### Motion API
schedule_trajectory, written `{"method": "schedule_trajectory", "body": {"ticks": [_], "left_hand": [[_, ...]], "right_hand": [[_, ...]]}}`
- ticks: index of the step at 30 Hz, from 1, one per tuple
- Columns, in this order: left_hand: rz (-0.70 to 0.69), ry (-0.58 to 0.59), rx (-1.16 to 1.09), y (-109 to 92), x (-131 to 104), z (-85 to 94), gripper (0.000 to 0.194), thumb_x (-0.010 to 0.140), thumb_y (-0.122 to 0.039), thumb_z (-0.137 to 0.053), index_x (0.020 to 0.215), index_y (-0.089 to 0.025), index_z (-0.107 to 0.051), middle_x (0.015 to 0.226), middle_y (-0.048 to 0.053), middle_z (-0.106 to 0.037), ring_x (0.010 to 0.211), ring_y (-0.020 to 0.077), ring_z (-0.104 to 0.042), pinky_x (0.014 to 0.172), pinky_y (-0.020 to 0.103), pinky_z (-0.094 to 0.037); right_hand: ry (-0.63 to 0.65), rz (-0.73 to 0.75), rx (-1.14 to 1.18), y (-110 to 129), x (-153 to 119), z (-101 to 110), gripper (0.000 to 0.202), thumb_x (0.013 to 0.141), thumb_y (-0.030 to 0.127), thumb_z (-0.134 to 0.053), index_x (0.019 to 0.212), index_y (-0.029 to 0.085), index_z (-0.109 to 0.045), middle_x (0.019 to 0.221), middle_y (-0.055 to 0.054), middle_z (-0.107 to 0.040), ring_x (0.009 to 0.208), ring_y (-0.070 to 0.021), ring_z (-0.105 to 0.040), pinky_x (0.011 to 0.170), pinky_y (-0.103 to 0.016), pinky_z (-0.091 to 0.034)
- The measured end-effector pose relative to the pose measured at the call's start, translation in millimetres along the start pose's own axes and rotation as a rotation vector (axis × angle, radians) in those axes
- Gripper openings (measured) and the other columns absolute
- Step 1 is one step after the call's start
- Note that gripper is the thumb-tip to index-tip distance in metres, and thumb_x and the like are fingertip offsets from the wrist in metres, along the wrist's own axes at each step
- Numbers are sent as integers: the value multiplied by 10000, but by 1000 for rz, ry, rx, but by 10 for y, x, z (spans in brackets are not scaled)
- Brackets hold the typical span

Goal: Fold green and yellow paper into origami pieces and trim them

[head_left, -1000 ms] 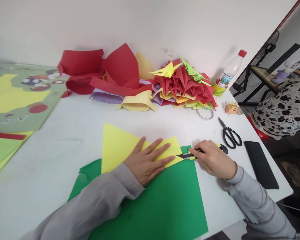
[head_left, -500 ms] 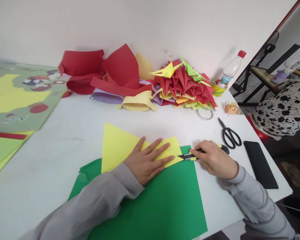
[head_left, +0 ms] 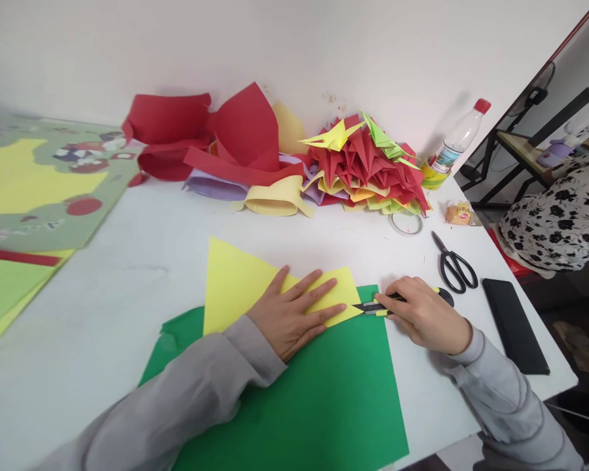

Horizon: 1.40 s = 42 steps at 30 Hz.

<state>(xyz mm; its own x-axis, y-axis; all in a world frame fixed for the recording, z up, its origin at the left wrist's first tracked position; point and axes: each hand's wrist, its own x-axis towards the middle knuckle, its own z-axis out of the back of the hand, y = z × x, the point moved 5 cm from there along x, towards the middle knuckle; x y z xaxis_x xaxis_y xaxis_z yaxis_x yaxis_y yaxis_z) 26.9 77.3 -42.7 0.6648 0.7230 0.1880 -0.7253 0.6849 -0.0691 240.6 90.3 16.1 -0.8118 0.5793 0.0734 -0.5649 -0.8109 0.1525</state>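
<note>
My left hand (head_left: 294, 311) lies flat with fingers spread on a folded sheet of yellow paper (head_left: 235, 281), pressing it down. Beneath the yellow sheet is a larger green sheet of paper (head_left: 338, 386), its left corner bent up. My right hand (head_left: 422, 314) is wrapped around a yellow and black utility knife (head_left: 373, 307). The blade points left, and its tip is at the right corner of the yellow paper, just beyond my left fingertips. Whether the blade is inside the fold I cannot tell.
Black-handled scissors (head_left: 455, 261), a black flat case (head_left: 515, 327), a tape roll (head_left: 406, 223) and a wrapped snack (head_left: 458, 213) lie at right. Behind are folded paper cranes (head_left: 358, 157), red paper pieces (head_left: 245, 131) and a bottle (head_left: 459, 140). A person in floral cloth (head_left: 559, 216) is beyond the table.
The whole view has shifted slightly, so things appear a little further right. Both hands, the knife and the papers keep nearly the same positions relative to each other.
</note>
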Motion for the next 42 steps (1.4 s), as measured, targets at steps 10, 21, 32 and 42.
{"method": "schedule_trajectory", "body": {"ticks": [10,21,32,42], "left_hand": [[9,-44,-36,-4,6,14,449,952,-468,-277,1348,-363,-462,1420,17,-500,1335,263,-370,1114,539,60],[7,-17,-6,-7,3,-5,467,955,-460,-258,1375,-346,-426,1433,10,-484,1351,257,-346,1114,548,65],[7,18,-7,1,0,-14,504,966,-458,-197,1400,-296,-397,1441,10,-467,1363,248,-328,1111,535,104],[19,18,19,10,-10,-53,499,973,-436,-224,1437,-275,-317,1435,20,-478,1385,222,-293,1120,535,95]], "right_hand": [[2,-10,18,17,-2,-9,325,917,201,-447,1207,110,-562,1008,-144,-574,896,-245,-508,777,-403,-448],[-24,25,23,61,19,-26,319,922,190,-427,1194,110,-575,993,-144,-571,889,-239,-509,764,-397,-452],[-78,15,1,117,29,-44,305,927,199,-418,1176,112,-570,970,-143,-568,887,-245,-511,747,-398,-456],[-71,51,26,127,20,-30,313,928,199,-416,1176,97,-577,944,-141,-566,860,-238,-511,724,-399,-472]]}}
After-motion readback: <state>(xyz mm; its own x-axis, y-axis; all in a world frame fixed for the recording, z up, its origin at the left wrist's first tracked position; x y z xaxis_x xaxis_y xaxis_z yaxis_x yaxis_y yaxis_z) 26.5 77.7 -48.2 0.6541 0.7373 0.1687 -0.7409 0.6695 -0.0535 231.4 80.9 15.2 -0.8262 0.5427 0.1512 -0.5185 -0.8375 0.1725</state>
